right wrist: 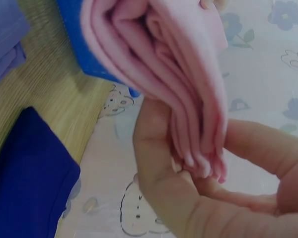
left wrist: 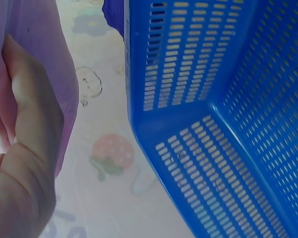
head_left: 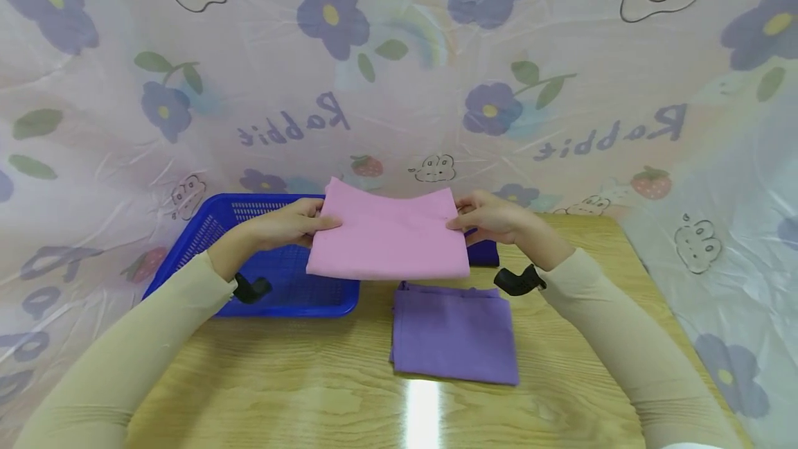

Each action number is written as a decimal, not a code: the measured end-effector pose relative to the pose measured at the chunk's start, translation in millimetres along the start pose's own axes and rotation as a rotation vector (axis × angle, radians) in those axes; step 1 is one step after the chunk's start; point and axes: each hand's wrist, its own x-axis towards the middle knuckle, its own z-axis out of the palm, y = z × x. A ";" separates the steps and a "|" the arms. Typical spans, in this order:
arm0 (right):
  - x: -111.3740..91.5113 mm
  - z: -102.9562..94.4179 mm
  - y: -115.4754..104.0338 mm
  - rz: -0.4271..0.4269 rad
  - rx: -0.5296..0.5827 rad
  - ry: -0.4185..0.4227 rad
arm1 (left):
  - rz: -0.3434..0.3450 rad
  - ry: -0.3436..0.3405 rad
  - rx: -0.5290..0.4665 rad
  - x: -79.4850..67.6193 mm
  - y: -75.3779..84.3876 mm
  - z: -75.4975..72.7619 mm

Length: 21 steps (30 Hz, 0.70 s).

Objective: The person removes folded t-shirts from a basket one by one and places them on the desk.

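A folded pink cloth point(head_left: 389, 238) is held up above the table between both hands, its layers showing edge-on in the right wrist view. My left hand point(head_left: 293, 224) pinches its left side, thumb on top and fingers beneath. At the right side, my right hand point(head_left: 489, 217) pinches the cloth between thumb and fingers. Below it on the table lies a folded purple cloth point(head_left: 455, 338). A dark blue folded cloth point(right wrist: 30, 178) lies farther back, mostly hidden behind the pink cloth in the head view.
A blue plastic basket point(head_left: 249, 310) with slotted walls stands at the table's left, close to my left hand. Behind the wooden table point(head_left: 280, 380) hangs a printed curtain point(head_left: 399, 89) with flowers and rabbits. Dark wrist mounts point(head_left: 517, 281) sit on both sleeves.
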 end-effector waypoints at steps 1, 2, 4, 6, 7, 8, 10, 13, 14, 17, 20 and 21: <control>-2.4 -2.1 0.8 0.000 -0.002 0.001 | -0.001 0.001 -0.001 2.2 0.6 2.0; -4.7 -4.0 1.5 0.002 -0.004 0.004 | -0.002 0.001 -0.003 4.3 1.3 4.1; -9.3 -7.7 3.0 0.006 -0.003 0.007 | -0.002 -0.004 -0.010 8.5 2.6 8.3; -14.1 -11.0 4.3 0.010 -0.007 0.012 | -0.003 -0.007 -0.015 12.0 3.9 12.5; -15.9 -12.3 4.9 0.012 -0.010 0.014 | -0.004 -0.008 -0.016 13.2 4.4 14.2; -17.4 -13.6 5.7 0.014 -0.012 0.015 | -0.004 -0.010 -0.017 14.1 5.2 16.1; -20.4 -15.9 7.2 0.012 -0.010 0.019 | -0.005 -0.011 -0.015 16.2 6.1 19.0; -24.7 -19.0 9.6 0.001 -0.004 0.018 | -0.004 -0.012 -0.014 20.0 7.1 22.9; -25.7 -20.3 10.8 -0.001 0.004 0.017 | -0.003 -0.014 -0.016 21.4 7.2 24.1; -29.3 -23.8 13.8 -0.004 0.019 0.014 | -0.001 -0.017 -0.027 26.1 6.8 27.4; -33.5 -28.1 16.0 0.001 0.022 0.015 | 0.002 -0.022 -0.034 30.4 7.6 31.5; -35.4 -29.6 16.3 0.001 0.018 0.015 | 0.000 -0.022 -0.038 32.0 8.0 33.0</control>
